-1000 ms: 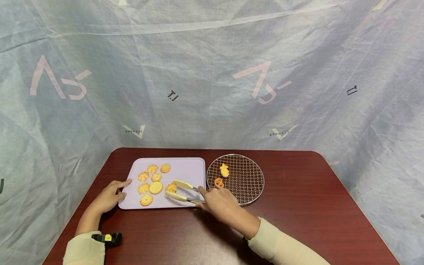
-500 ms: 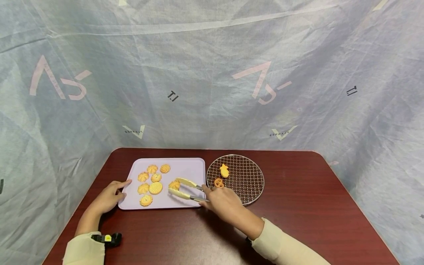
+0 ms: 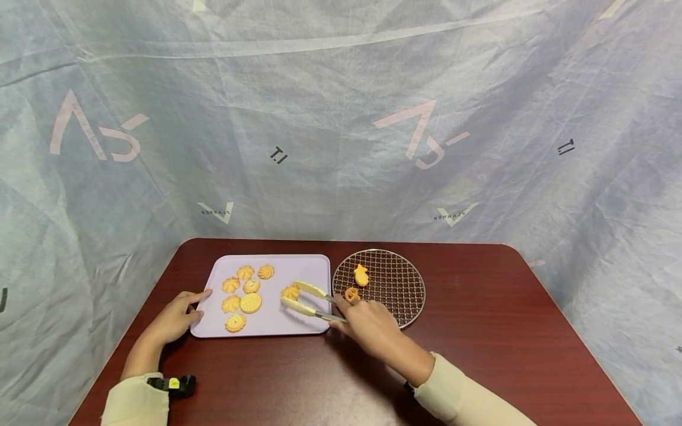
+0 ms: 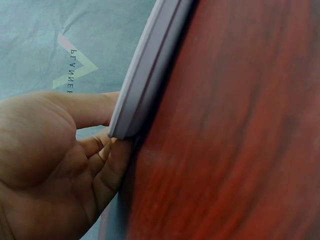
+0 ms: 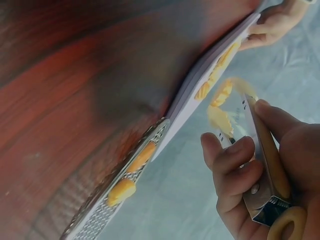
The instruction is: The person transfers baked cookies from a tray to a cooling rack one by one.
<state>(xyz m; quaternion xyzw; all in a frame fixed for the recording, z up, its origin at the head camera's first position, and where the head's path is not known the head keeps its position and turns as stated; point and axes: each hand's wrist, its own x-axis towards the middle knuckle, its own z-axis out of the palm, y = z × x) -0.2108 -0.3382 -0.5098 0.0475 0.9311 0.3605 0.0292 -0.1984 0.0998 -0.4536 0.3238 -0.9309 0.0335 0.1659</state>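
Your worktop (image 3: 506, 331) is dark reddish-brown, streaky wood grain, kinda glossy, and you can see its far corners are rounded off. Behind it and down both sides you've got a wrinkly grey-blue sheet (image 3: 319, 100), with a pale crease (image 3: 240, 48) running across up high. Printed on it: big pink logos (image 3: 88, 127), little black lettering (image 3: 278, 155), and pale yellowish V shapes (image 3: 227, 214) with "PLANNER" text you'd have to read backwards lol.

This looks like a makeshift studio booth, with grey printed cloth (image 3: 330, 177) enclosing 3 sides of a table (image 3: 495, 319).
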